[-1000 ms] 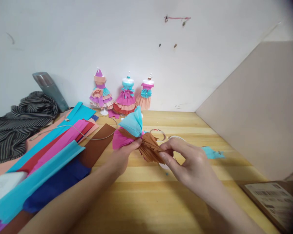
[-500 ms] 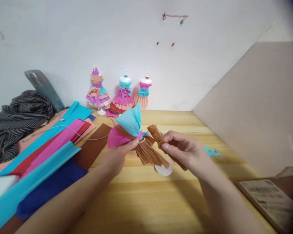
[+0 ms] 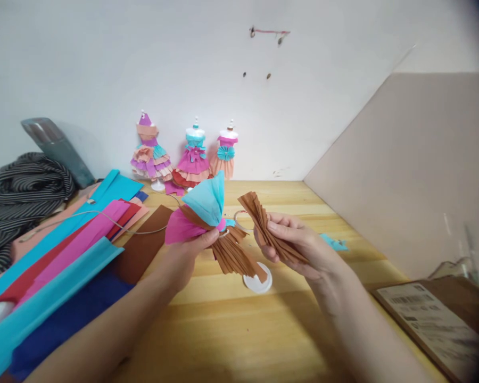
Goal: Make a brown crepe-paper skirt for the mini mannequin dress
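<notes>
My left hand (image 3: 188,260) is closed on a small crepe-paper dress (image 3: 205,197), lying tilted on its side. Its turquoise and pink parts flare toward the upper left, and a pleated brown skirt (image 3: 235,258) fans to the lower right. A white round disc (image 3: 258,282) shows just under the skirt's edge; whether it is joined to the dress I cannot tell. Pinched between the thumb and fingers of my right hand (image 3: 309,239) is a folded brown crepe-paper strip (image 3: 263,221), apart from the dress.
Three small dressed mannequins (image 3: 195,157) stand against the wall. Sheets of coloured crepe paper (image 3: 67,250) cover the table's left, with a cord (image 3: 115,221) across them. A striped cloth (image 3: 24,186) lies behind. Turquoise scraps (image 3: 334,242) and a cardboard parcel (image 3: 431,319) are on the right.
In my right hand the brown strip has been turned and spread, so its pleats now show. My right fingers have shifted along it. The whole view has swung slightly right.
</notes>
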### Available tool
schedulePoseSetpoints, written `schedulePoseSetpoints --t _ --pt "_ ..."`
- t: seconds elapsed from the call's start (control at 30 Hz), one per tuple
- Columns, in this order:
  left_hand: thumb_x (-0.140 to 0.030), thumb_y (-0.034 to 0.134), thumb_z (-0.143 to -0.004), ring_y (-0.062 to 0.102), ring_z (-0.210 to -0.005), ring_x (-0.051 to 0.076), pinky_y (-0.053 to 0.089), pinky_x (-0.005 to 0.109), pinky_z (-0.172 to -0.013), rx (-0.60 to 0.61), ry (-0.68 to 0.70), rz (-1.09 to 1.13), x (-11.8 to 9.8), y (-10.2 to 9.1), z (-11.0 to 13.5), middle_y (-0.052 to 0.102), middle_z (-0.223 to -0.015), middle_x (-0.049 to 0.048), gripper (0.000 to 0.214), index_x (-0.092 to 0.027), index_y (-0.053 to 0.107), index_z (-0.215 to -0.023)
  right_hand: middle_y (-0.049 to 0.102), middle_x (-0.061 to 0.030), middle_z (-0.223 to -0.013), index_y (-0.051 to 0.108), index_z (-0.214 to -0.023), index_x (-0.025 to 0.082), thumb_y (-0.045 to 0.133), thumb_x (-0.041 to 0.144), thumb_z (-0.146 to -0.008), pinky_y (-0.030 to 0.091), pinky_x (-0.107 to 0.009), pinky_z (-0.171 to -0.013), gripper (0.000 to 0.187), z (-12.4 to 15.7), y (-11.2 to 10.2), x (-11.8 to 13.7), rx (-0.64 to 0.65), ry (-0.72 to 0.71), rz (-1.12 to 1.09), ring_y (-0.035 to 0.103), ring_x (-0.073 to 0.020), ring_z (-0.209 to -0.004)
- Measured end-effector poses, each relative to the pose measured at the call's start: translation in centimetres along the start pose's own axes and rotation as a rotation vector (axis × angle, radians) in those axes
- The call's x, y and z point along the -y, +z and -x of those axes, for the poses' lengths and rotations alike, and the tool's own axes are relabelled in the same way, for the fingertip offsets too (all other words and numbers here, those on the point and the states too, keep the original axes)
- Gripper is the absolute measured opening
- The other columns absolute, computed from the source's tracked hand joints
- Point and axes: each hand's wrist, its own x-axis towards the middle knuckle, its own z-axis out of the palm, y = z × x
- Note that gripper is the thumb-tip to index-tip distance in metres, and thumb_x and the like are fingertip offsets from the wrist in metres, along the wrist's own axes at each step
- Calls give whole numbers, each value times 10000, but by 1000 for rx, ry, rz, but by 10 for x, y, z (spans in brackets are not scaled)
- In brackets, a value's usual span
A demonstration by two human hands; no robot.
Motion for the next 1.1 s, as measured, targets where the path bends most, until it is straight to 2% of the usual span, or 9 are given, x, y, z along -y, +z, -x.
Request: schedulePoseSetpoints --t 0.13,0.3,0.47,0.57,0.67,0.83,0.97,1.1 --pt "-312 791 -640 630 -1006 346 514 445 -831 -8 -25 -78 -2 -1 -2 713 -996 99 351 -171 710 -951 569 0 -561 628 -761 137 764 345 -678 383 -184 -386 263 2 3 -1 14 -4 41 498 -77 -416" --pt "-308 778 -653 634 -989 338 511 438 -829 8 -15 -84 -3 -1 -2 715 -965 103 277 -153 719 -875 594 -18 -607 650 -749 135 764 345 -678 423 -205 -449 249 4 3 -1 15 -16 63 538 -96 -481" --pt "-291 804 -631 604 -1073 348 494 453 -887 -13 -12 -73 -2 -1 -2 704 -1065 104 401 -171 708 -1002 626 -51 -819 673 -742 183 770 339 -638 494 -273 -644 211 1 0 -1 -61 -109 -18 579 -155 -726" --pt "-276 809 -633 602 -1091 330 492 432 -903 -29 -5 -68 -1 -3 -3 699 -1098 83 480 -202 680 -1090 609 -34 -794 650 -681 217 767 325 -619 485 -315 -720 170 -4 -3 -3 -153 -206 -36 560 -171 -749" --pt "-272 823 -614 612 -1078 321 503 415 -891 -38 -1 -65 -2 -3 -3 708 -1078 77 531 -204 668 -1117 549 -13 -659 594 -611 233 766 364 -597 474 -345 -677 217 -7 -5 -4 -192 -250 -30 516 -175 -652" --pt "-293 819 -614 622 -1051 325 528 408 -839 -18 -11 -79 -3 -4 -2 705 -1080 87 496 -189 678 -1078 325 42 -481 524 -517 241 765 387 -595 449 -360 -666 292 -8 -6 -6 -192 -379 0 446 -167 -563" --pt "-308 807 -629 614 -1063 349 526 440 -834 -1 -43 -99 -3 -5 -2 706 -1066 103 465 -180 680 -1058 363 48 -478 633 -609 243 785 406 -600 438 -353 -665 223 -6 -6 -7 -200 -419 24 397 -147 -532" --pt "-310 810 -622 601 -1078 353 518 434 -841 -17 -51 -103 -3 -5 -3 702 -1069 105 460 -181 684 -1045 395 46 -493 630 -607 225 795 384 -589 411 -314 -585 230 -1 -1 -2 -167 -351 26 379 -127 -497"
